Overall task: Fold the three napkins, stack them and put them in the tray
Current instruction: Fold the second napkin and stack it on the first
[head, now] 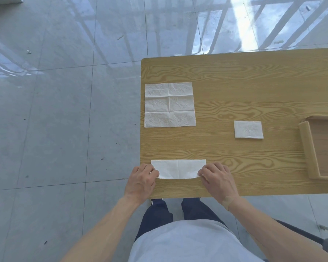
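Observation:
A white napkin folded into a long strip lies near the table's front edge. My left hand pinches its near left corner and my right hand pinches its near right corner. An unfolded white napkin with crease lines lies flat at the table's left side. A small folded napkin rests to the right, close to a wooden tray at the right edge of view. The tray is partly cut off, and the part I see holds nothing.
The wooden table stands on a glossy grey tiled floor. Its left edge runs just beside the unfolded napkin and its front edge is just below my hands. My legs are under the front edge.

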Available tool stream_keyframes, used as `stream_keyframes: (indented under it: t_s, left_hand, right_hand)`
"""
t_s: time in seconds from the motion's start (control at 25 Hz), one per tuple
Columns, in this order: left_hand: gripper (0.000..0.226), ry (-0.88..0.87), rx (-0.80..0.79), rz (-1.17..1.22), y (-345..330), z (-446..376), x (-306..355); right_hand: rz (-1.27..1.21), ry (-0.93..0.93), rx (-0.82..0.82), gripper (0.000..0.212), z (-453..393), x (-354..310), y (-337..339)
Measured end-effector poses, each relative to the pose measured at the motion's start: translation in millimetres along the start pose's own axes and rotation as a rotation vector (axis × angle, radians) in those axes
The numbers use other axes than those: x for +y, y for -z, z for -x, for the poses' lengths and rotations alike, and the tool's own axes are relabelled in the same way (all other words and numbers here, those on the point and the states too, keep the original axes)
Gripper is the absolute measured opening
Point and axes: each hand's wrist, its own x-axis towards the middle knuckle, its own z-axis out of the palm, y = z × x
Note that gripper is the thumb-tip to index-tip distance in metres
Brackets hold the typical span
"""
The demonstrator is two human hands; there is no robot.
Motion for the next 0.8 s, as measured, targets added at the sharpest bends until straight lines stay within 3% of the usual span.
stream_keyframes:
  t_s: [0.24,0.4,0.52,0.64,0.8]
  left_hand:
    - [0.027,0.023,-0.077,-0.045,-3.0,2.8,1.1]
    - [0.025,0.008,-0.04,-0.038,-6.8,4.3,12.2]
    - [0.042,0.023,-0.049,-0.002,-15.6,-8.6,41.4]
    - [0.063,0.066,-0.146,-0.046,-28.6,-23.7,60.7]
    - [0.067,0.082,-0.204,-0.097,-48.5,-32.6,55.0]
  right_hand:
    - [0.082,-0.019,-0.071,0.028,2.6,-3.2,-4.9]
    - [0.068,0.0,-0.006,0.042,3.2,-17.1,-6.3]
    - [0.073,0.014,-0.025,0.04,-0.8,-39.8,-17.8]
    - [0.149,-0.009,-0.159,0.058,-9.7,-50.6,-33.0]
    - [0.196,-0.034,-0.21,0.066,-16.9,-40.2,-52.8]
